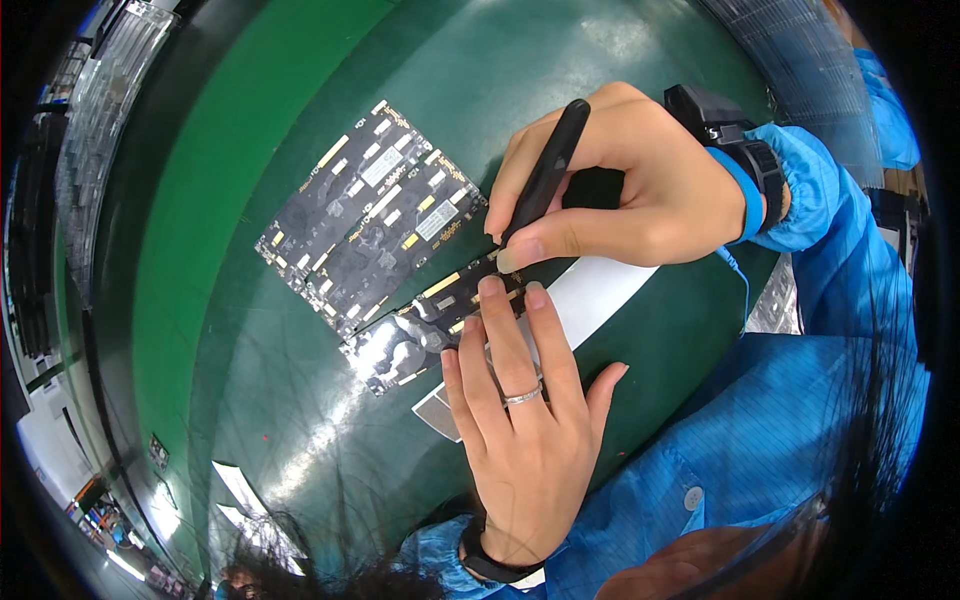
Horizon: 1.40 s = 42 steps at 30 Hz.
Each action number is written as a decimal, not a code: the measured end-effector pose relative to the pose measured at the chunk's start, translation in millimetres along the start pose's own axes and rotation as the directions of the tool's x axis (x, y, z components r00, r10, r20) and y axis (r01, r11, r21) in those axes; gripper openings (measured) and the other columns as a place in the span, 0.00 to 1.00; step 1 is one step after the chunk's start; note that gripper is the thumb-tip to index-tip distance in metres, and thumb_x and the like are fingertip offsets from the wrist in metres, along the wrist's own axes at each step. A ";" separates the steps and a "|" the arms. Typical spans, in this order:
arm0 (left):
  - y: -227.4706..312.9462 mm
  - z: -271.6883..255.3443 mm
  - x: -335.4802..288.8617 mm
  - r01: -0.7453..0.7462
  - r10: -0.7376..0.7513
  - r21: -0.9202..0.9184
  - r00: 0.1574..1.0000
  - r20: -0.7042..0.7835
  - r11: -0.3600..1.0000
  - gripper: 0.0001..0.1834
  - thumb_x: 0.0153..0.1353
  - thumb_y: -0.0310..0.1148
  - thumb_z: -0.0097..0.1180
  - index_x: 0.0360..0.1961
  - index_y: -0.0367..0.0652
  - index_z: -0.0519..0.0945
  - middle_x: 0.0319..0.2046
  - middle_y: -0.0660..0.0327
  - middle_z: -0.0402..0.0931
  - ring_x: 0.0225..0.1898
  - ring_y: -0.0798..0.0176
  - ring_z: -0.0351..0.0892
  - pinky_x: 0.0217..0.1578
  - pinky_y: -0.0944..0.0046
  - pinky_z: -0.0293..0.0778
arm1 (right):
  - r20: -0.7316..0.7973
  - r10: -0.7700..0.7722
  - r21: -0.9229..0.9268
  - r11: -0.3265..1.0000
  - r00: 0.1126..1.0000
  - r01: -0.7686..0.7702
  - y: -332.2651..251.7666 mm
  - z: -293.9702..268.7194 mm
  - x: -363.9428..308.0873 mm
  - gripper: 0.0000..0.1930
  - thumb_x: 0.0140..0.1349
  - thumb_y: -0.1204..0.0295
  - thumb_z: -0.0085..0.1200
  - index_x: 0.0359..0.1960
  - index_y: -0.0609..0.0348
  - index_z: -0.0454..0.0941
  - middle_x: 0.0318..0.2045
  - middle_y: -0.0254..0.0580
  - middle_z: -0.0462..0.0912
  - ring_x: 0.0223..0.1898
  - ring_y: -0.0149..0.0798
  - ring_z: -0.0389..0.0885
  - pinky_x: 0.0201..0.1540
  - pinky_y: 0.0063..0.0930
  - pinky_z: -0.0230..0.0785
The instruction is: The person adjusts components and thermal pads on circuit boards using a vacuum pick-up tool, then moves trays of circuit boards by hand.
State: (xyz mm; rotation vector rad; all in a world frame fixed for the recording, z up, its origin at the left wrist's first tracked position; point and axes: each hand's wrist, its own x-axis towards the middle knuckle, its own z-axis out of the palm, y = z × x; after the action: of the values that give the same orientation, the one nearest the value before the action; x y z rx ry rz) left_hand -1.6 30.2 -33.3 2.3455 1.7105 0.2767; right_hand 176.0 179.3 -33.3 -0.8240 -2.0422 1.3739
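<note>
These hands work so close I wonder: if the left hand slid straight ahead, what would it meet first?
Probably the right hand: its thumb is just beyond the left hand's index fingertip; depth is hard to judge.

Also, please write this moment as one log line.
left hand: on circuit board; right hand: holding black pen-shaped tool; surface: green table

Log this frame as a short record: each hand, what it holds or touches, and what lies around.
Right hand: grips a black pen-shaped tool, slanting down toward the near circuit board
Tool tip: by the fingertips; contact with the board unclear
Left hand: palm down, fingers spread, fingertips over the near circuit board
Beyond: more dark boards
Beside the near circuit board: white strip, partly hidden
Surface: green tabletop
Worn: blue wrist strap, right; ring, left
</note>
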 end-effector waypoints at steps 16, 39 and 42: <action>1.8 1.9 4.4 0.010 -0.010 0.005 1.000 -0.006 1.000 0.43 0.65 0.59 0.61 0.71 0.40 0.71 0.70 0.45 0.70 0.62 0.45 0.75 0.65 0.44 0.73 | -0.099 0.176 0.001 0.984 0.979 -0.177 -17.3 -9.0 0.5 0.06 0.67 0.78 0.66 0.42 0.68 0.85 0.34 0.39 0.87 0.34 0.30 0.86 0.39 0.23 0.78; 25.5 -6.6 -29.9 -0.074 0.099 -0.218 0.989 0.106 0.973 0.39 0.66 0.58 0.60 0.70 0.43 0.73 0.70 0.44 0.69 0.66 0.39 0.71 0.68 0.40 0.68 | 0.098 0.092 0.119 0.987 0.991 -0.104 -16.1 -3.5 2.7 0.08 0.66 0.78 0.66 0.44 0.70 0.83 0.39 0.48 0.87 0.39 0.40 0.88 0.43 0.31 0.80; 28.4 6.1 -31.1 -0.187 0.196 -0.093 0.974 0.111 0.978 0.38 0.65 0.57 0.60 0.69 0.45 0.75 0.68 0.48 0.71 0.66 0.45 0.72 0.68 0.41 0.68 | 0.195 -0.077 0.058 0.996 0.978 0.066 -6.6 5.6 -9.2 0.10 0.62 0.79 0.70 0.41 0.71 0.85 0.38 0.52 0.88 0.37 0.47 0.89 0.39 0.35 0.81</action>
State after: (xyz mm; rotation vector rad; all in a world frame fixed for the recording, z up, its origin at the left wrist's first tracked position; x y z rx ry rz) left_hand 16.6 -8.2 -31.6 2.4168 1.3948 0.2284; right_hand 176.8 167.2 -29.9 -0.6066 -2.1523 1.5129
